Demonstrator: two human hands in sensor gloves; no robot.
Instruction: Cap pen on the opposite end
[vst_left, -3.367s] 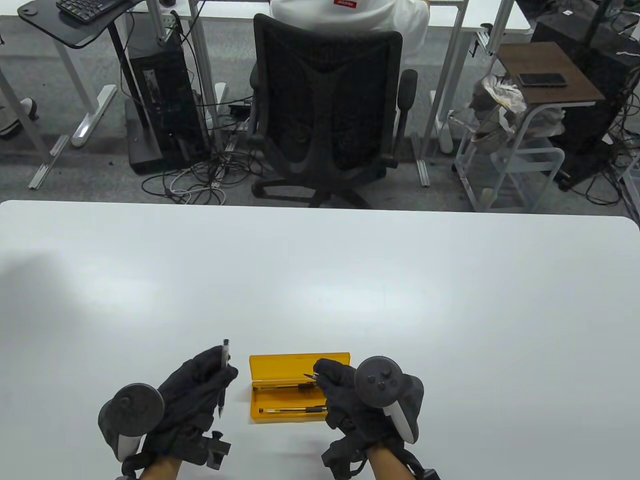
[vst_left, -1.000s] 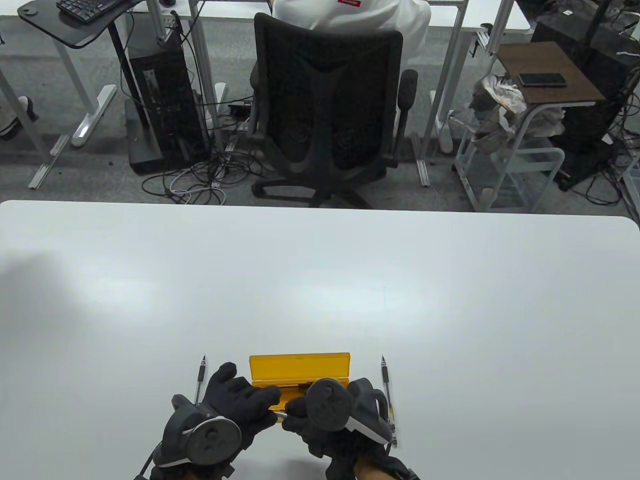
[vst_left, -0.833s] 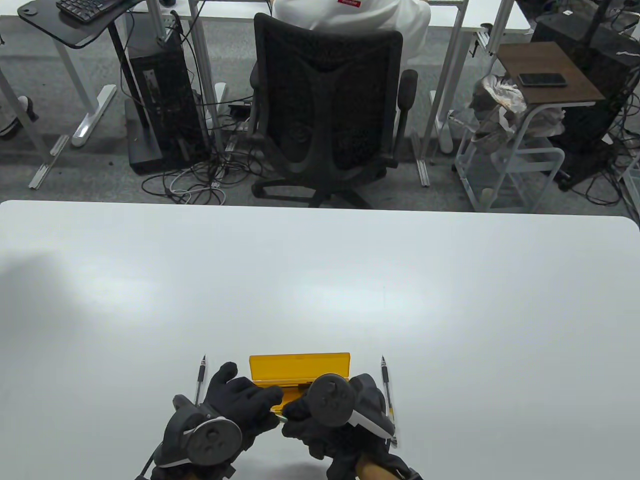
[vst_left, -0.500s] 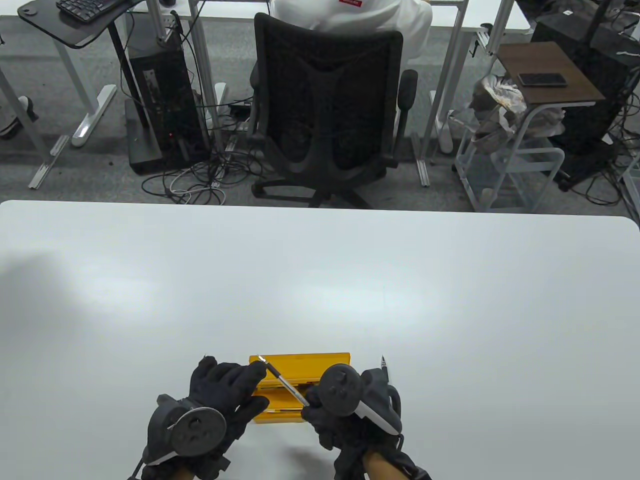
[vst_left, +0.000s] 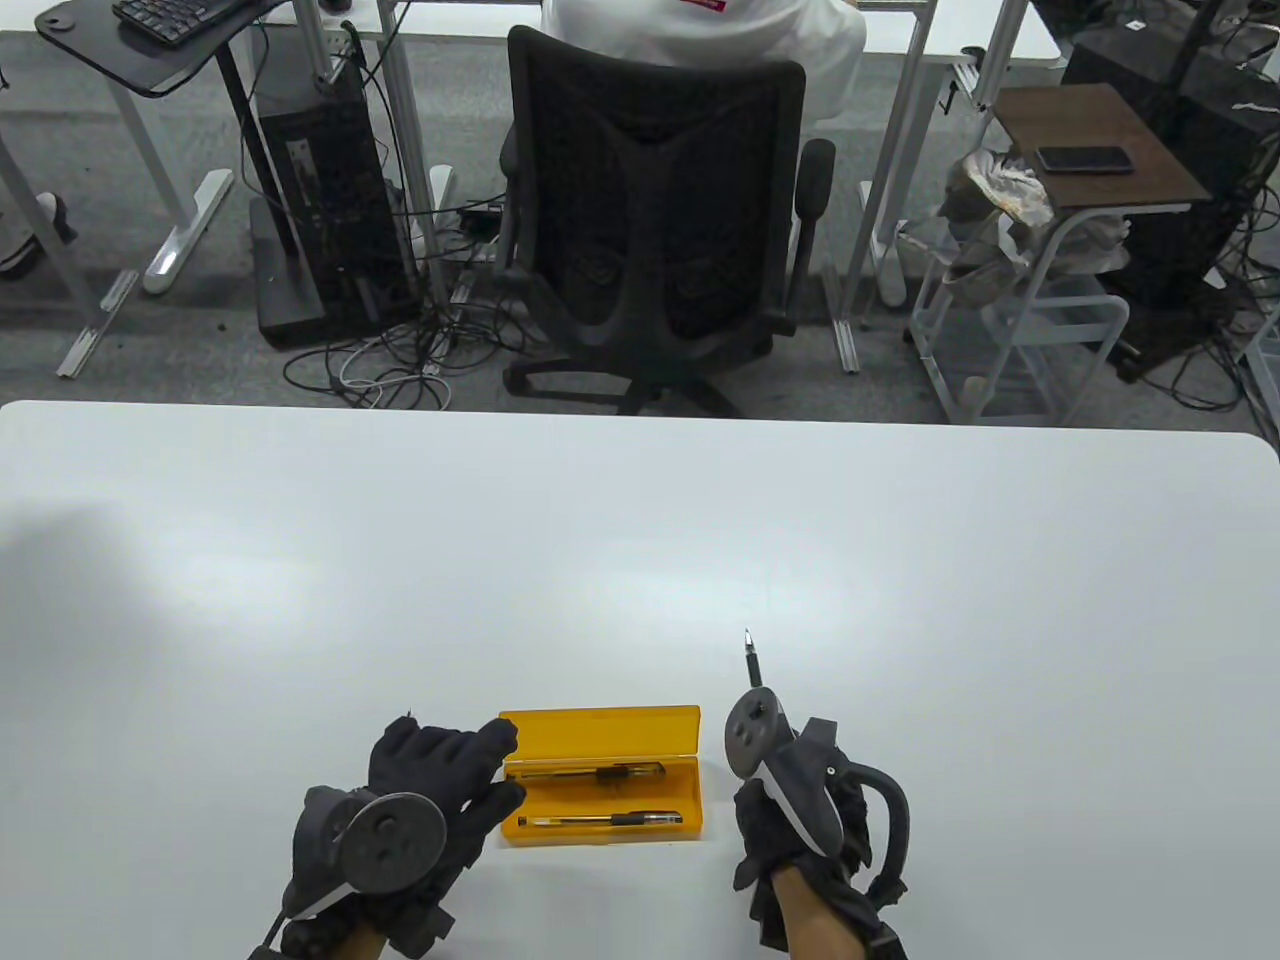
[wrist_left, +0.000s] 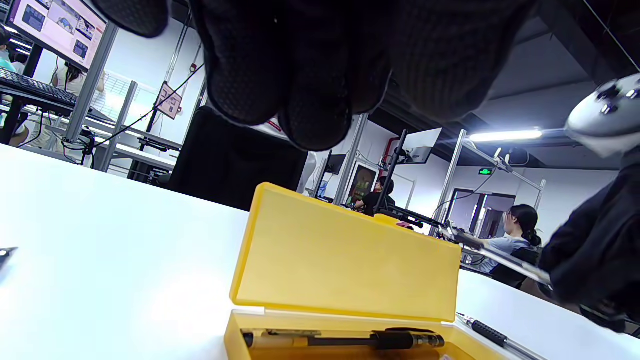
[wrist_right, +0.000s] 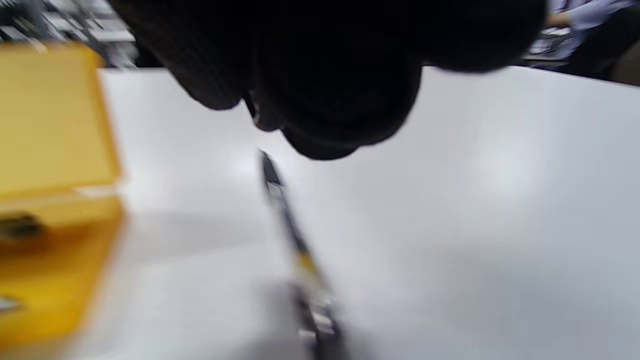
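With the left hand (vst_left: 440, 775) resting spread fingers on the open yellow plastic pen case (vst_left: 600, 737), the right hand (vst_left: 800, 810), apparently gripping the uncapped black pen (vst_left: 751, 660) right of it, should align cap squarely.

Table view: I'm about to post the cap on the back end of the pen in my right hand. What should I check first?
1. Pen in the right hand: ok, it seems held, pointing away from the person.
2. Nib bare: ok, the uncapped tip shows.
3. Cap located: cannot tell, no loose cap shows in any view.
4. Left hand free to help: ok, fingers spread at the left end of the yellow case, holding nothing visible.
5. Case out of the way: ok, it is open, with two pens lying inside.
6. Right wrist view usable: not ok, it is blurred.
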